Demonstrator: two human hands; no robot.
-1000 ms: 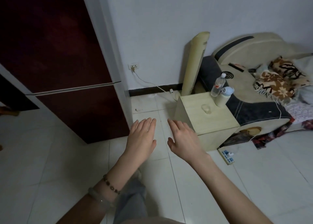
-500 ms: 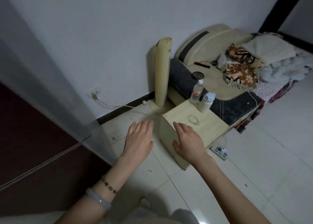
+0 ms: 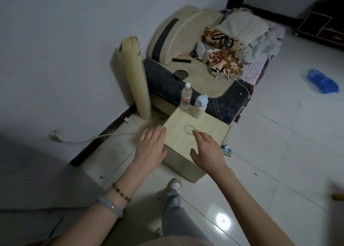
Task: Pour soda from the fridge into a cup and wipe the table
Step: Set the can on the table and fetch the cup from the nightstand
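A low pale wooden table (image 3: 210, 134) stands on the tiled floor in front of me. On its top sits a small clear cup (image 3: 190, 130), just beyond the fingertips of my right hand (image 3: 206, 150). At the table's far edge stand a clear plastic bottle with a white cap (image 3: 186, 96) and a cream flask with a light-blue lid (image 3: 200, 107). My left hand (image 3: 151, 148) hovers flat by the table's left edge. Both hands are empty, fingers straight. No fridge is in view.
A tall cream tower fan (image 3: 135, 81) stands against the wall left of the table. Behind is a sofa (image 3: 188, 74) piled with cushions and blankets, with a black coil on its arm. A power strip (image 3: 226, 149) lies right of the table, a blue bag (image 3: 322, 80) further right.
The view has swung right, away from the dark red door, and closer to the table. Both hands have moved forward, the right now over the tabletop near the cup.
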